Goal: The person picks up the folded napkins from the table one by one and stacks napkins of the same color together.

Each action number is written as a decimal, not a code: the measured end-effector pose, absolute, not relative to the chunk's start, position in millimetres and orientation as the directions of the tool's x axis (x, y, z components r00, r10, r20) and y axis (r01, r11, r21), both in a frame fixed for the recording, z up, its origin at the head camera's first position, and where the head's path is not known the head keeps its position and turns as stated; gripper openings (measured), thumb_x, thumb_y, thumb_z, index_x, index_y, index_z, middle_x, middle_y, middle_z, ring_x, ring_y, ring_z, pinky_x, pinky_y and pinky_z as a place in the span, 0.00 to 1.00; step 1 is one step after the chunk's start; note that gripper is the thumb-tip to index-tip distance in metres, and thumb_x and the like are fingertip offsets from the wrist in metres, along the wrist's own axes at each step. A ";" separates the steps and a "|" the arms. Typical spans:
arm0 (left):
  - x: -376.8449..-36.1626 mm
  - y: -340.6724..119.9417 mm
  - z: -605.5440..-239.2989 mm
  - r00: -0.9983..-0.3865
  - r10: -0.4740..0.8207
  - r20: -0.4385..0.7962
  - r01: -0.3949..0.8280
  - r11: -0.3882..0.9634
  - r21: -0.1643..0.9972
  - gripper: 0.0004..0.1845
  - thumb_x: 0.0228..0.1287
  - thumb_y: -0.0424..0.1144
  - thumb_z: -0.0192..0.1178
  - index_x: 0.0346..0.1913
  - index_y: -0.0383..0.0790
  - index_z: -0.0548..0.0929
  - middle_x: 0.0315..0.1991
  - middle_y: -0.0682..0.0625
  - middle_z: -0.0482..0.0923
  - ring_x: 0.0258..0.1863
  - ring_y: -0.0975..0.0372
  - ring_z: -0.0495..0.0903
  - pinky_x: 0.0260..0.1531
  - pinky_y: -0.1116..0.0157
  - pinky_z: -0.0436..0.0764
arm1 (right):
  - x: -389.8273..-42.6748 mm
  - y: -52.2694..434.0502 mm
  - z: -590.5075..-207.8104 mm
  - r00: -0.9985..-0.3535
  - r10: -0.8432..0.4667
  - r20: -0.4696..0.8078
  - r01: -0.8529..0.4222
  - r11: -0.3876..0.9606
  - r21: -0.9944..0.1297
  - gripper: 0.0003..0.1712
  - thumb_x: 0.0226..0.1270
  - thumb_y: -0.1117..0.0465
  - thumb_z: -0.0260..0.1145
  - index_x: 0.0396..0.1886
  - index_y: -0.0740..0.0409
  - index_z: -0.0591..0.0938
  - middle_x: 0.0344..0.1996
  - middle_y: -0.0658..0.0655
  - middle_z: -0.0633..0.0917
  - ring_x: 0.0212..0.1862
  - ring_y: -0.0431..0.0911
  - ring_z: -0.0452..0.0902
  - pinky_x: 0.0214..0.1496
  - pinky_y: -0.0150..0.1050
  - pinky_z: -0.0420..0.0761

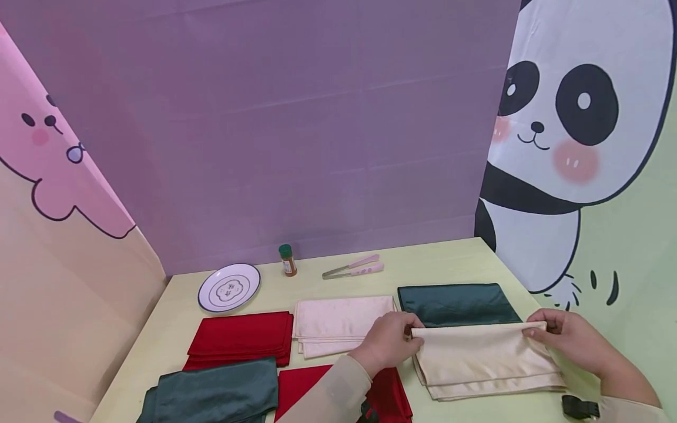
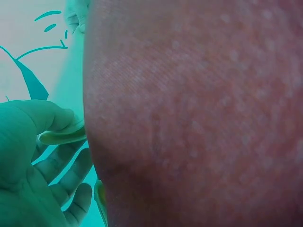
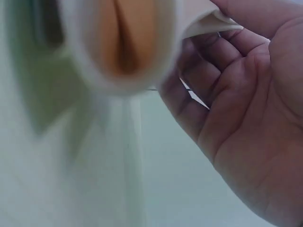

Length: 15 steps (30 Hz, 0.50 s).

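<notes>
A folded cream cloth [image 1: 486, 358] lies at the table's right front, its far edge pinched at both corners. At the left corner my left hand [image 1: 390, 341] holds it between thumb and fingers; in the left wrist view the thumb presses the cloth edge [image 2: 64, 137]. My right hand [image 1: 571, 338] grips the other corner, and the right wrist view shows the pale fold [image 3: 213, 23] between thumb and fingers. Just beyond lies a folded dark green cloth [image 1: 457, 304], its near edge overlapped by the cream one. Something blurred covers much of the left wrist view.
Left of the hands lie a folded pale pink cloth [image 1: 344, 320], a red cloth [image 1: 240, 338], another dark green cloth [image 1: 217, 390] and a second red cloth [image 1: 301, 385] partly under my left forearm. A plate [image 1: 211, 296], a spice jar [image 1: 288, 261] and tongs [image 1: 354, 269] stand along the back.
</notes>
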State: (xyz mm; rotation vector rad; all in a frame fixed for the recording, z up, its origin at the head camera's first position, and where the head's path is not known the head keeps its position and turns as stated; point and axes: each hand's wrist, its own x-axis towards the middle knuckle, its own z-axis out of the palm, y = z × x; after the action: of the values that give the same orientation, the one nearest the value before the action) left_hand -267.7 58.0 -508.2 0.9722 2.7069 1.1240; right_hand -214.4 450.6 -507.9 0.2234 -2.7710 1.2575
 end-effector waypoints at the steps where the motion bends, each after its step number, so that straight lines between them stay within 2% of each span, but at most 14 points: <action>1: -266.9 57.9 -507.4 -0.803 0.571 0.170 0.520 0.533 0.667 0.06 0.71 0.39 0.68 0.48 0.51 0.87 0.33 0.65 0.78 0.32 0.73 0.75 0.37 0.74 0.75 | -214.3 450.5 -507.1 -0.986 -0.100 0.132 -0.165 0.637 -0.753 0.08 0.74 0.63 0.70 0.44 0.65 0.84 0.29 0.52 0.84 0.29 0.41 0.76 0.30 0.35 0.75; 8: -262.7 57.8 -502.1 -0.821 0.557 0.129 0.453 0.496 0.741 0.07 0.78 0.40 0.61 0.52 0.56 0.80 0.30 0.60 0.74 0.27 0.69 0.71 0.28 0.71 0.73 | -215.1 451.3 -504.5 -0.982 -0.126 0.139 -0.186 0.573 -0.799 0.08 0.76 0.67 0.67 0.47 0.68 0.80 0.29 0.56 0.86 0.30 0.44 0.80 0.31 0.37 0.80; 15: -260.9 57.6 -499.5 -0.810 0.564 0.160 0.461 0.445 0.768 0.07 0.81 0.39 0.57 0.53 0.56 0.76 0.32 0.59 0.74 0.28 0.68 0.72 0.28 0.71 0.74 | -216.3 453.0 -506.3 -0.980 -0.133 0.145 -0.195 0.536 -0.821 0.10 0.77 0.68 0.65 0.51 0.69 0.79 0.32 0.56 0.86 0.31 0.45 0.82 0.31 0.38 0.84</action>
State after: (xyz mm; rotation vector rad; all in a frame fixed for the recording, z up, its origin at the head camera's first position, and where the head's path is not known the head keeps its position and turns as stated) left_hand -260.9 57.6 -499.5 0.9144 2.5668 1.3075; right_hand -216.3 453.0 -506.3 0.2878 -2.6956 1.4544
